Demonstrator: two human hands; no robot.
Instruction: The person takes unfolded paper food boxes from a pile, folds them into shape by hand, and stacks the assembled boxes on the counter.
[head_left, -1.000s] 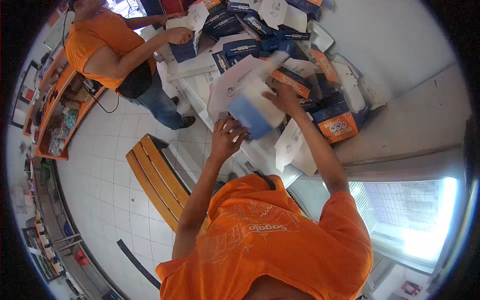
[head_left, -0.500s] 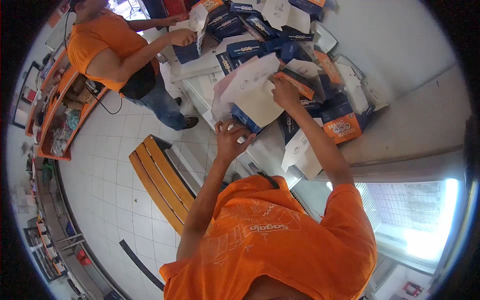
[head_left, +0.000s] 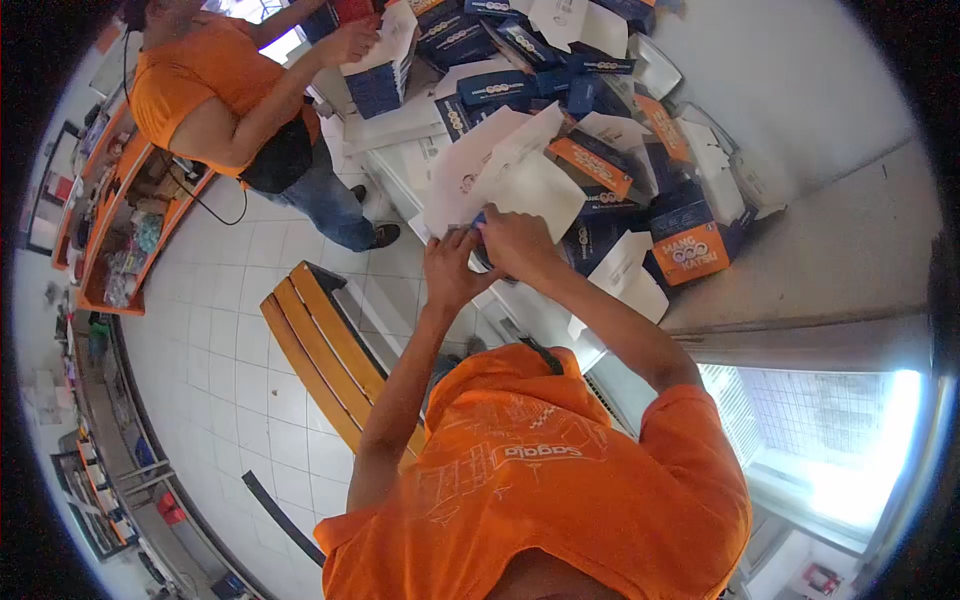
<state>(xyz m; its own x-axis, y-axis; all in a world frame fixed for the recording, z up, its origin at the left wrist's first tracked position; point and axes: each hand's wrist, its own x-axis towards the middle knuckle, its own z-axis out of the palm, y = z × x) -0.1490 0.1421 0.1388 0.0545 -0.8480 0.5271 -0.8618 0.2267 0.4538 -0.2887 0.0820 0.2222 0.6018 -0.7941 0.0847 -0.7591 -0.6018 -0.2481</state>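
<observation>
An unfolded carton (head_left: 530, 185) with a white inside and a raised white flap lies at the front edge of the counter. My left hand (head_left: 452, 268) is at its near left corner, with the fingers closed on the edge. Right beside it, my right hand (head_left: 515, 243) presses its fingers together at the same corner, where a bit of blue shows. Another pale flap (head_left: 465, 170) stands behind the carton. Several blue and orange boxes (head_left: 592, 165) are heaped just beyond, and an open white-lined box (head_left: 625, 280) is to the right of my right hand.
A co-worker (head_left: 220, 90) in an orange shirt stands at the upper left by a stack of blue cartons (head_left: 378, 88). A slatted wooden bench (head_left: 325, 350) is left of me on the tiled floor. Orange shelves (head_left: 125, 220) stand at the far left.
My right hand has moved from the carton's far right side down to its near corner, beside my left hand. The left fingers have closed in. The co-worker's hands have moved off the carton stack.
</observation>
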